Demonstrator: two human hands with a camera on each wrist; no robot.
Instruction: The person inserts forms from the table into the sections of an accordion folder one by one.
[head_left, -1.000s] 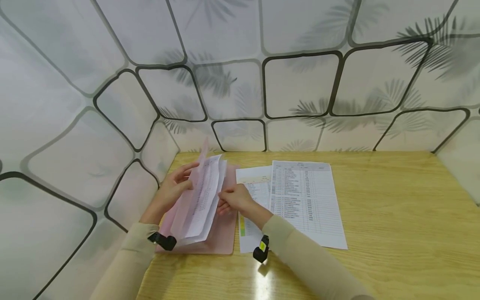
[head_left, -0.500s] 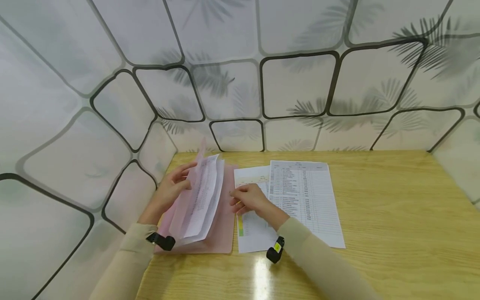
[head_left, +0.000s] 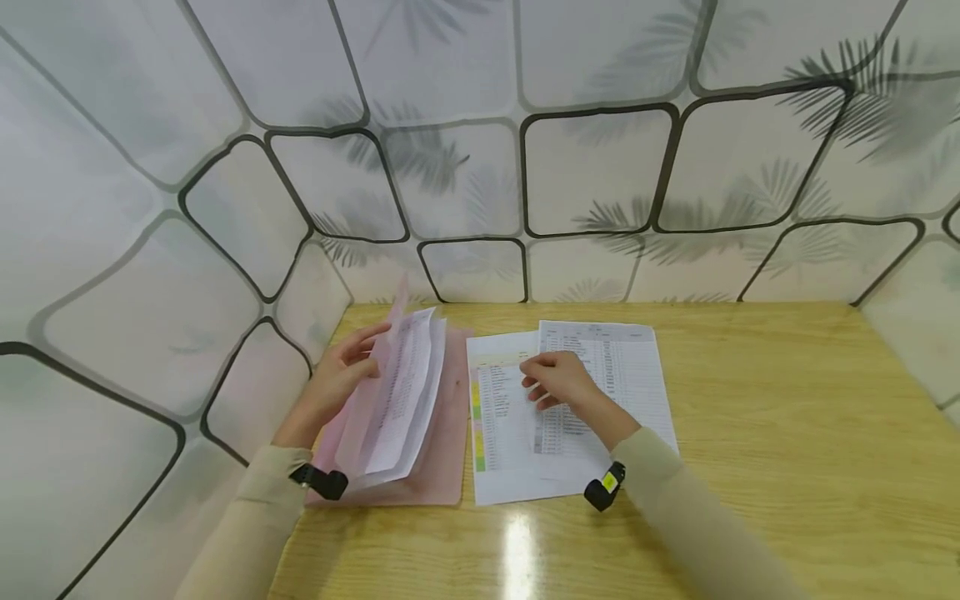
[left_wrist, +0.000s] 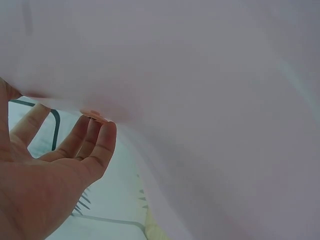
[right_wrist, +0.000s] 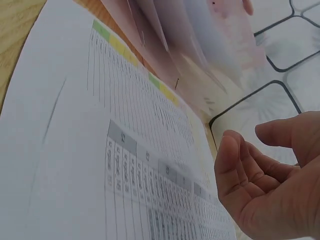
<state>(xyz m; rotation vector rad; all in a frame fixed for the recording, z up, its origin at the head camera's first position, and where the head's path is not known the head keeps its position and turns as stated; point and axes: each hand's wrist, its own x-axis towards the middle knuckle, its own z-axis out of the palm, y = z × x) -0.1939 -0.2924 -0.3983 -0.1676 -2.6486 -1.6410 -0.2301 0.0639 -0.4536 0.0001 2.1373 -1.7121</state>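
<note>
At the left, my left hand (head_left: 341,379) holds up the raised cover of a pink translucent plastic folder (head_left: 444,467). Close up in the left wrist view, its fingertips meet the cover's edge beside a round snap button (left_wrist: 95,116). White printed sheets (head_left: 408,383) stand tilted inside the folder. My right hand (head_left: 562,382) hovers over two overlapping printed sheets, fingers loosely bent, thumb apart from the fingertips in the right wrist view, nothing held. One sheet (head_left: 498,483) has a yellow and green column; the other sheet (head_left: 641,358) has a grey header and partly covers it.
Everything lies on a light wood table (head_left: 780,433). A patterned wall (head_left: 600,175) rises along its back edge and another stands close on the left. A strap with a black camera (head_left: 603,487) sits on the right wrist.
My right hand has moved right, from the edge of the folder's sheets to above the loose printed sheets. The left hand keeps the cover raised, nearly unmoved.
</note>
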